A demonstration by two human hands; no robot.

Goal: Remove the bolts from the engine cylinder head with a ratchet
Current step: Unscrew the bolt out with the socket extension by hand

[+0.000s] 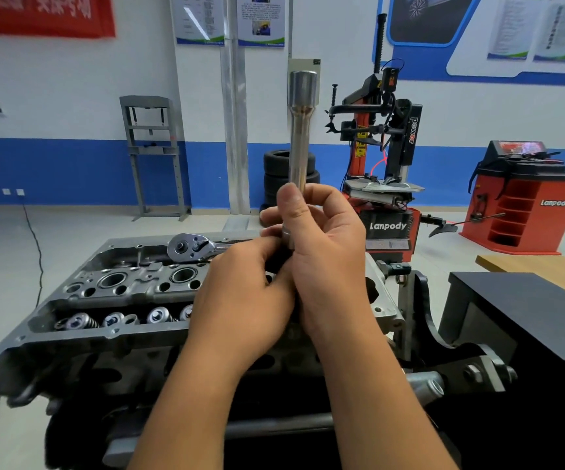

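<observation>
1. Fingers of right hand (321, 232) curled tight round the lower end of a long steel socket extension (300, 130); left hand (250, 286) pinches a dark piece at its base, hidden.
2. Extension looks rigid, heavy, smooth and slippery; best gripped low near the collar.
3. Long axis upright, wide end up, held above the cylinder head (121, 293).
4. Ratchet (189, 246) lies on the cylinder head's far edge, behind the hands.

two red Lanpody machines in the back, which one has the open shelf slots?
The far-right one, the wheel balancer: a stack of open shelf slots runs down its front. The tyre changer behind the hands has a turntable and upright column instead.
</observation>
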